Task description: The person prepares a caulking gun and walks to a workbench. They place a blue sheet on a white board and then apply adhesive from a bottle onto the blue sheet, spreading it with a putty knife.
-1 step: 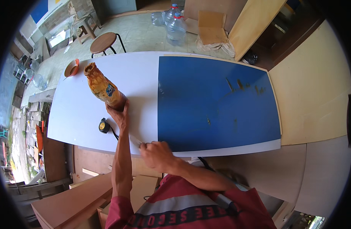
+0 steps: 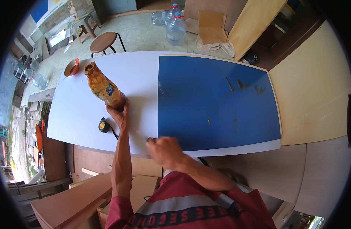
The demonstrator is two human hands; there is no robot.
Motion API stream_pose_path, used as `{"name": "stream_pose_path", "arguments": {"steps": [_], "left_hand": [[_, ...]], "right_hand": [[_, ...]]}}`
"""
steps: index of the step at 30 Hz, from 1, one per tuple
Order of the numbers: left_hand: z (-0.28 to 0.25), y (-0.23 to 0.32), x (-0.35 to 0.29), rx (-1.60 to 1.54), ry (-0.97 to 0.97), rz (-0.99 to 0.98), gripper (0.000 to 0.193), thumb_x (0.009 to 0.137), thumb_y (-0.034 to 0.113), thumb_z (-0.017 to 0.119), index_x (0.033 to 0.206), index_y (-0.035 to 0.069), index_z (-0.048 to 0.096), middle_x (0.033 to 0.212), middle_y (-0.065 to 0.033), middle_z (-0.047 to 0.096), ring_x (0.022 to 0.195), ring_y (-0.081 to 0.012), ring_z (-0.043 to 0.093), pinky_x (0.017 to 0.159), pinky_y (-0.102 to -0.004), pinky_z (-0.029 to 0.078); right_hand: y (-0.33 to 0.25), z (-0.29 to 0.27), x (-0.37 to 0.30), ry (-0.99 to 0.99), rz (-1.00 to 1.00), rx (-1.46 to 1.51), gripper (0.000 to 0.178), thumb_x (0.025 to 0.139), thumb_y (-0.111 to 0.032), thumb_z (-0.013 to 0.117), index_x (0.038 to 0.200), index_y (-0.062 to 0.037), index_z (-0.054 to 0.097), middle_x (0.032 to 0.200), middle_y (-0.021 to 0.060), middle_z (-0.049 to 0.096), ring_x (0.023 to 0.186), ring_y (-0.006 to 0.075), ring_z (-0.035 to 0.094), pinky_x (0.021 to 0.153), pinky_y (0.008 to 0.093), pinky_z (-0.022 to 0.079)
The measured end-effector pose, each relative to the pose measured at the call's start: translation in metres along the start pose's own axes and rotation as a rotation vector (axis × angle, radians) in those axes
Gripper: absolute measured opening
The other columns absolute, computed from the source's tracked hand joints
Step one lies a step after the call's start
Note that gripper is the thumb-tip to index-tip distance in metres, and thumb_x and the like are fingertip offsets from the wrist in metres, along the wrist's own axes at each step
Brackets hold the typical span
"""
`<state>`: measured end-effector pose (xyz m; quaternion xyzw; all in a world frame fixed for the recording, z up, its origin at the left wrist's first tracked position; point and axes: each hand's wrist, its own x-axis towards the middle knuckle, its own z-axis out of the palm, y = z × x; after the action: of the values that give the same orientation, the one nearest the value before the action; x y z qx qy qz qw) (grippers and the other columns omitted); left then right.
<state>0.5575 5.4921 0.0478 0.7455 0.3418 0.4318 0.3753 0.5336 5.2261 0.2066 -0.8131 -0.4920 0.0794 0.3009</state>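
One bottle [image 2: 103, 87] in left hand [image 2: 119, 115], one tape measure [image 2: 103, 125] nearby

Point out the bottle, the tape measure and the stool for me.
Bottle [image 2: 103, 87], head view: middle of its stained body.
Tape measure [image 2: 102, 125], head view: yellow centre of its case.
Stool [image 2: 103, 42], head view: its round seat.

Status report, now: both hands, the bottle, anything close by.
Left hand gripping bottle low down. Right hand curled, blurred, near blue sheet's near-left corner; grip contents unclear. Tape measure close beside left wrist.
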Motion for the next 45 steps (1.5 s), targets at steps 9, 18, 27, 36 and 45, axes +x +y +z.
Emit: {"name": "stream_pose_path", "arguments": {"steps": [9, 18, 27, 36, 45], "left_hand": [[0.005, 0.0, 0.006, -0.038, -0.053, 0.01, 0.113, 0.073, 0.042, 0.088, 0.152, -0.005, 0.021, 0.149, -0.0252, 0.031, 0.141, -0.04, 0.031, 0.118, -0.0487, 0.028], [0.005, -0.005, 0.006, -0.068, -0.052, 0.005, 0.113, 0.073, 0.041, 0.089, 0.152, -0.005, 0.023, 0.148, -0.0254, 0.034, 0.139, -0.0381, 0.035, 0.117, -0.0467, 0.03], [0.011, 0.005, -0.008, -0.032, 0.022, 0.018, 0.11, 0.072, 0.037, 0.09, 0.151, -0.004, 0.026, 0.145, -0.0236, 0.037, 0.137, -0.0378, 0.037, 0.116, -0.0473, 0.032], [-0.011, 0.031, -0.057, 0.104, 0.071, -0.043, 0.11, 0.069, 0.036, 0.092, 0.149, -0.006, 0.028, 0.141, -0.0244, 0.042, 0.133, -0.0381, 0.042, 0.114, -0.0475, 0.035], [-0.024, 0.041, -0.086, 0.17, 0.082, -0.096, 0.102, 0.075, 0.042, 0.087, 0.147, -0.004, 0.031, 0.139, -0.0239, 0.045, 0.129, -0.0377, 0.046, 0.109, -0.0447, 0.038]], "right_hand": [[0.146, -0.074, -0.034, 0.157, 0.507, -0.537, 0.028, 0.1, -0.022, 0.055, 0.09, 0.0011, 0.067, 0.084, 0.0206, 0.072, 0.079, 0.04, 0.07, 0.066, 0.0514, 0.056], [0.017, 0.015, -0.042, -0.316, -0.16, -0.191, 0.016, 0.085, -0.01, 0.061, 0.095, 0.0005, 0.066, 0.091, 0.0166, 0.069, 0.084, 0.0307, 0.069, 0.063, 0.0431, 0.059], [0.232, -0.144, 0.029, 0.228, 0.266, -0.413, 0.011, 0.089, -0.009, 0.063, 0.097, -0.0049, 0.07, 0.091, 0.0135, 0.073, 0.09, 0.0343, 0.068, 0.081, 0.048, 0.054], [0.31, -0.18, 0.043, 0.047, 0.312, -0.407, 0.017, 0.087, -0.005, 0.059, 0.097, -0.0002, 0.071, 0.088, 0.0237, 0.072, 0.091, 0.0401, 0.069, 0.082, 0.0519, 0.053], [0.166, -0.072, -0.027, -0.203, -0.143, -0.259, 0.024, 0.082, -0.01, 0.058, 0.093, 0.0067, 0.071, 0.08, 0.0203, 0.073, 0.083, 0.035, 0.066, 0.067, 0.0425, 0.059]]}}
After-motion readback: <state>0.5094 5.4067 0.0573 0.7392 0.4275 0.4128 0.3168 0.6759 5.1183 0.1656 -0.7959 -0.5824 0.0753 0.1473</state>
